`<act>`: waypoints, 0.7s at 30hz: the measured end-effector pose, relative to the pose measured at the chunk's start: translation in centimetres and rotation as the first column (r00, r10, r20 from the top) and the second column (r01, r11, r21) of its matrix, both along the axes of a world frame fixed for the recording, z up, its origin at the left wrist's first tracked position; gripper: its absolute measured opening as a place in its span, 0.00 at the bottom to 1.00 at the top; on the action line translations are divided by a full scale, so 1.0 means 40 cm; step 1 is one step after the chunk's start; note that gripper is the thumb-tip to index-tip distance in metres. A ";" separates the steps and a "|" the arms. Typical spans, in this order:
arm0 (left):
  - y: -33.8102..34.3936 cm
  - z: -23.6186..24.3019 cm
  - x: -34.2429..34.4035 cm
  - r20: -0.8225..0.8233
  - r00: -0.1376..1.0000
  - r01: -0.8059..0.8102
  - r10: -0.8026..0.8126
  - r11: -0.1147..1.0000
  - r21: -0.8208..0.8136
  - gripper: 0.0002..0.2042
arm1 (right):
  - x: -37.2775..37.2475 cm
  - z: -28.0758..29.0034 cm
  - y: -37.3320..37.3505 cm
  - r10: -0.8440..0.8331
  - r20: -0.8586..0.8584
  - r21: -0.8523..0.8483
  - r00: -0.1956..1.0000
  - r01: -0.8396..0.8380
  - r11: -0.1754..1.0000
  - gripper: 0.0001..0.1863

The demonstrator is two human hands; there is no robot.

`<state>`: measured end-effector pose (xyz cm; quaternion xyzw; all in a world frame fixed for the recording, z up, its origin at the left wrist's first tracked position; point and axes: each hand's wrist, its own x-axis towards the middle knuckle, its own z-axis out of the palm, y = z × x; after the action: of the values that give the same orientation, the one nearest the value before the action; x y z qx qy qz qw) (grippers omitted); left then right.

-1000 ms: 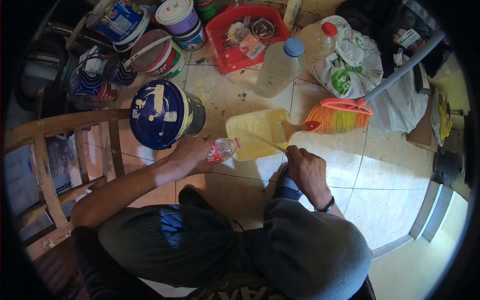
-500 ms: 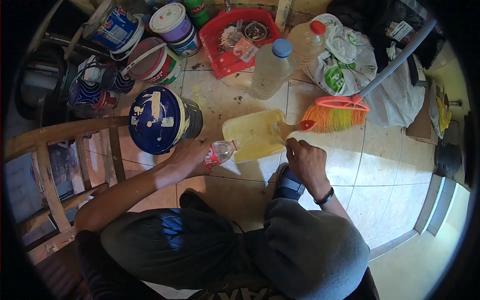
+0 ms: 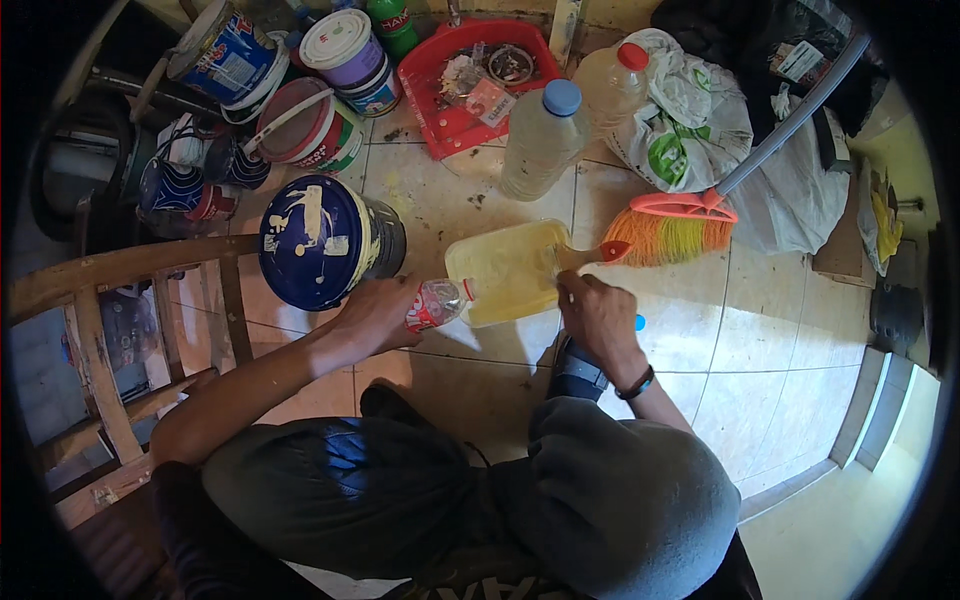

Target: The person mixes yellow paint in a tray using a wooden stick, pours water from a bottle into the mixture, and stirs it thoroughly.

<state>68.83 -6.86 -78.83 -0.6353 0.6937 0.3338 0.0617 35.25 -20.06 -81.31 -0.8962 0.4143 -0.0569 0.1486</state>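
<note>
My left hand (image 3: 382, 315) is wrapped round a small clear plastic bottle (image 3: 440, 303) with a red label. The bottle lies nearly level, its mouth at the left edge of a shallow yellowish tray (image 3: 495, 262) on the floor. My right hand (image 3: 600, 320) is closed in a pinch at the tray's right edge; what its fingers hold is hidden. Just beyond it, a brush-like tool with a red-tipped handle (image 3: 612, 251) rests across the tray's side. On the floor, right of that hand, a small blue cap (image 3: 640, 322) shows.
A blue-lidded bucket (image 3: 310, 240) stands left, beside a wooden chair (image 3: 130, 265). A large blue-capped bottle (image 3: 545, 140) and a red dustpan (image 3: 430, 115) are behind the tray. An orange broom (image 3: 675, 235) leans right, near white plastic bags (image 3: 680, 110).
My right hand has shifted slightly left and down, and the blue cap beside it has come into view. The left hand and bottle stay almost where they were.
</note>
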 end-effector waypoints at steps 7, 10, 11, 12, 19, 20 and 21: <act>-0.001 0.000 -0.006 0.016 0.999 -0.028 0.029 0.999 -0.020 0.35 | -0.028 0.027 0.040 0.190 -0.032 -0.011 0.981 -0.191 0.982 0.03; -0.004 0.008 -0.013 0.045 0.998 -0.036 0.035 0.999 0.024 0.36 | -0.035 0.051 -0.021 0.112 -0.044 -0.057 0.993 -0.114 0.992 0.03; -0.005 0.009 -0.015 0.052 0.998 -0.037 0.035 0.999 0.036 0.36 | -0.027 0.053 -0.029 0.092 -0.003 -0.058 0.996 -0.093 0.994 0.04; -0.005 0.005 -0.015 0.050 0.998 -0.032 0.031 0.999 0.034 0.36 | -0.016 0.047 -0.029 0.088 -0.005 -0.061 0.996 -0.088 0.994 0.04; -0.002 0.008 -0.012 0.038 0.999 -0.021 0.021 1.000 0.014 0.35 | 0.010 0.029 0.042 0.239 -0.016 0.020 0.971 -0.239 0.971 0.03; -0.002 0.006 -0.014 0.041 0.999 -0.029 0.027 0.999 0.029 0.35 | -0.004 0.034 0.035 0.238 -0.051 0.003 0.970 -0.238 0.971 0.03; 0.000 0.007 -0.013 0.042 0.999 -0.030 0.029 0.999 0.031 0.35 | -0.016 0.047 0.026 0.234 -0.085 -0.015 0.969 -0.236 0.972 0.04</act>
<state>68.30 -6.85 -78.56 -0.6512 0.6775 0.3322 0.0810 34.59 -19.03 -79.44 -0.9422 0.3104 -0.0068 0.1258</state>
